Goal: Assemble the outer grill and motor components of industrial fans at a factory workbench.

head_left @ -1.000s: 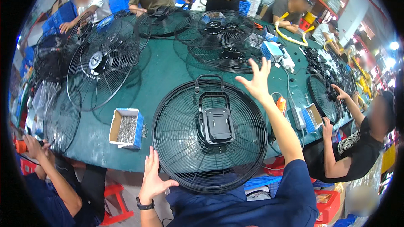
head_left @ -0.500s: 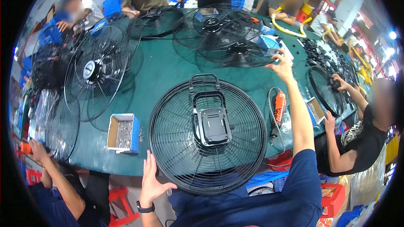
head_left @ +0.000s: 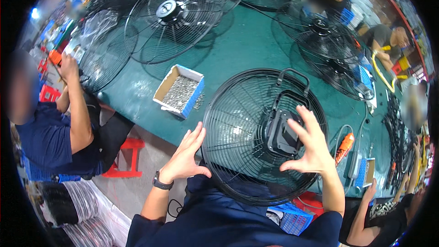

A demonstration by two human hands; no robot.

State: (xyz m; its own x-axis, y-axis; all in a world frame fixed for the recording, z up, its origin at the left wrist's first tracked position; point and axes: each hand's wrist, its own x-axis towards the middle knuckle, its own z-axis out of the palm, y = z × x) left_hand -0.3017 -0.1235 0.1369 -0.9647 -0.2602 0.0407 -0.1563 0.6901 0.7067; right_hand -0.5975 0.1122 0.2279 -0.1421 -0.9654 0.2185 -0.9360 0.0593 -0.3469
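A round black wire fan guard [head_left: 238, 130] lies in front of me, its near rim reaching past the table edge. On it sit a black motor housing [head_left: 280, 132] and a black loop handle [head_left: 305, 78]. My left hand [head_left: 186, 154] is beside the guard's left rim, fingers stretched and thumb apart; whether it touches the rim I cannot tell. Over the right part of the guard, next to the housing, my right hand [head_left: 313, 148] spreads its fingers with nothing in them. A blue and white box of small screws [head_left: 180, 90] stands beyond my left hand.
An orange power screwdriver [head_left: 345, 147] lies right of the guard, with a cable and a small box [head_left: 365, 174] nearby. More fan guards [head_left: 176, 18] stand along the far side. A co-worker [head_left: 55, 132] sits at left by a red stool [head_left: 125, 158]; others surround the green table [head_left: 132, 110].
My view has swung to the left. My right hand has come back from the far fan guards to above the near guard. My left hand remains by its left rim.
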